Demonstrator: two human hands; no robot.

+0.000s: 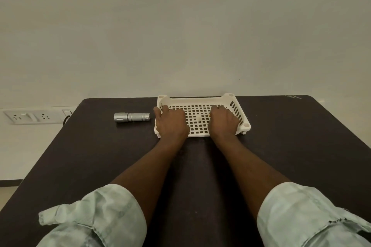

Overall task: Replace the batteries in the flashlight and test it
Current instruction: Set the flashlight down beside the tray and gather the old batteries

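A silver flashlight (131, 116) lies on its side on the dark table (90, 156), just left of a white perforated tray (198, 120). Both of my hands reach down into the tray. My left hand (170, 121) is at the tray's left side with its thumb spread toward the left rim. My right hand (222, 122) is at the tray's right side, knuckles raised. The backs of the hands hide the fingertips and whatever lies under them. A small orange speck (209, 115) shows at the thumb side of my right hand. No battery is plainly visible.
The tray stands at the table's far edge against a pale wall (180, 36). A wall socket strip (33, 116) with a cable sits to the left, beyond the table's edge. My rolled light-green sleeves (96, 216) fill the bottom of the view.
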